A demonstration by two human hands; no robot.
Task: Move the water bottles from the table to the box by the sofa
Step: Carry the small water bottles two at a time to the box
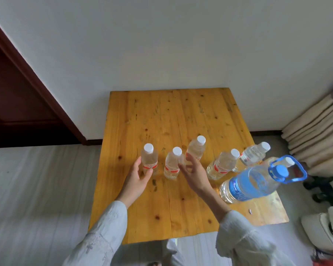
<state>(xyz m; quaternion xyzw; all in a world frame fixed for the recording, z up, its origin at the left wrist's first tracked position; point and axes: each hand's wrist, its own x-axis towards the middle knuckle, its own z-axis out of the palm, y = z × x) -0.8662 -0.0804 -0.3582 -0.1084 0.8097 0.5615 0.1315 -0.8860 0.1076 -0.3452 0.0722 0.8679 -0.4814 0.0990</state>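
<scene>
Five small bottles [196,150] and one large jug [252,183] stand on the table [161,112]; none moved, box unseen. Left hand [136,175] and right hand [194,173] spread, gripping nothing.

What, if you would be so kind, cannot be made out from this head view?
- The box and sofa: outside the head view.
- A white-capped bottle: mostly hidden behind the large blue-capped bottle.
- Bottle labels: too small to read.
- Whether the left hand touches the leftmost bottle: unclear.
</scene>
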